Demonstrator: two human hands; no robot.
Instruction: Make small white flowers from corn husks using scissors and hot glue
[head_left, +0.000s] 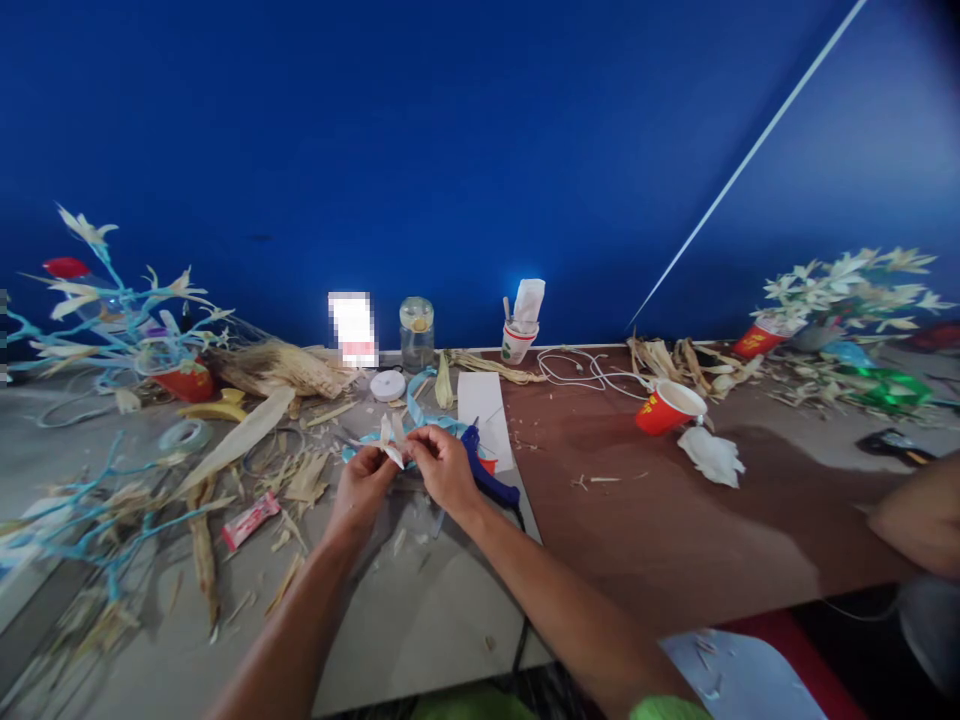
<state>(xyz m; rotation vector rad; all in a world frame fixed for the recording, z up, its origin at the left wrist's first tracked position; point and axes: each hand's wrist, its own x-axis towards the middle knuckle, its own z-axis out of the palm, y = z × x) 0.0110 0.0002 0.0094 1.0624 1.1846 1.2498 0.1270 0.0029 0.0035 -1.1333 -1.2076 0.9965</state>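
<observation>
— What's the setting?

— A deep blue wall behind a long counter (420, 620), grey on the near left, brown further right, littered with dried husk strips and scraps.

— And the hands?

— Both meet at the middle. The left hand (365, 483) and right hand (442, 467) are each closed in a fingertip pinch on a small pale husk flower (391, 440), held just above the counter, over a curl of light blue ribbon (420, 405).

— What lies close by?

— A blue glue gun (487, 478) just beside the right hand, with a white sheet of paper (484, 405) behind it. A glass jar (416, 333) and a white roll of tape (388, 385) stand further back. A red paper cup (670, 407) lies tipped on the brown part, well apart, near a white cable (585, 372).

— Anyone else?

— Another person's arm (919, 520) rests at the right edge.
</observation>
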